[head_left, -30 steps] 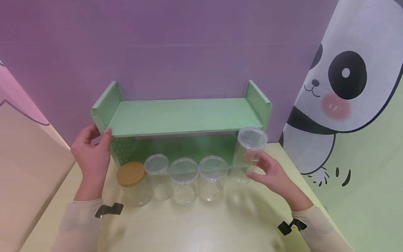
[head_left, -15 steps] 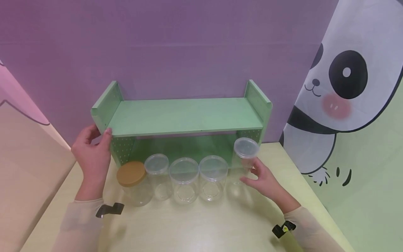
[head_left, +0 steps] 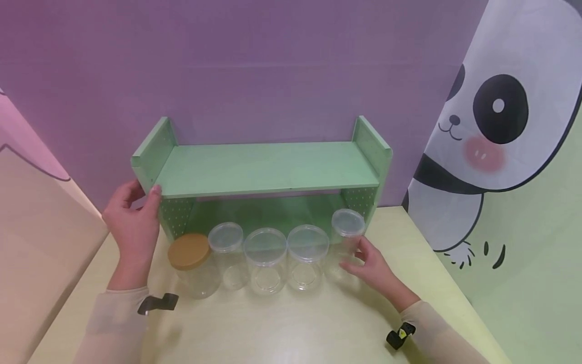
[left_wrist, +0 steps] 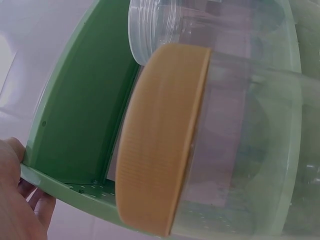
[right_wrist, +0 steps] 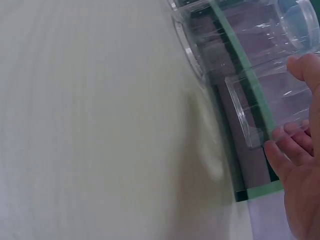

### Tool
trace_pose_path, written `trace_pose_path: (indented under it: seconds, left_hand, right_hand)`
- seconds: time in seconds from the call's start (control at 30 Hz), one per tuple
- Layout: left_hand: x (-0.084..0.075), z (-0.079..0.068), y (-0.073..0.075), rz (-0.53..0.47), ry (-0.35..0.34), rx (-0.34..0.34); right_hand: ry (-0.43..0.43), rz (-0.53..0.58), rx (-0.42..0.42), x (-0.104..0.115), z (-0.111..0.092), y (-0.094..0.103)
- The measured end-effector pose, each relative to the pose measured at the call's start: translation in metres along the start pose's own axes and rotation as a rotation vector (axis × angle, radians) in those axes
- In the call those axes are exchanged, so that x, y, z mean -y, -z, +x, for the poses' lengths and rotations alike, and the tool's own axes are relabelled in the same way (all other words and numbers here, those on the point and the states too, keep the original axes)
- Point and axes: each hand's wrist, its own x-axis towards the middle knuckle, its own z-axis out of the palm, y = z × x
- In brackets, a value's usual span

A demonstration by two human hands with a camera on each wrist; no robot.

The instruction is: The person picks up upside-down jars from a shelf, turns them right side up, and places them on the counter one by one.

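My right hand (head_left: 374,268) grips a clear jar (head_left: 347,223) with a translucent lid, at the right end of a row of jars. In the right wrist view, thumb and fingers stand on either side of that jar (right_wrist: 280,100). My left hand (head_left: 135,222) holds the left side of the green two-tier shelf (head_left: 268,169), thumb on the front edge. Three clear-lidded jars stand in the row: a narrow one (head_left: 226,237), then two wider ones, a jar (head_left: 265,246) and another jar (head_left: 308,243). A jar with a tan lid (head_left: 189,251) stands leftmost, large in the left wrist view.
The pale wooden table (head_left: 254,328) spreads in front of the jars. Behind the shelf rises a purple backdrop (head_left: 273,71). A panda picture (head_left: 500,121) covers the wall at the right. Each wrist carries a small black camera mount.
My right hand has brought the clear jar left and downward, to the right end of the row. The left hand keeps its place on the shelf.
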Motion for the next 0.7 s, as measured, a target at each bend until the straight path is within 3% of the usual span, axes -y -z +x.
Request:
trace_pose_path:
  seconds: [0.7]
  left_hand:
    - [0.002, 0.000, 0.000, 0.008, -0.004, -0.004]
  right_hand:
    - [-0.033, 0.038, 0.028, -0.014, 0.002, -0.012]
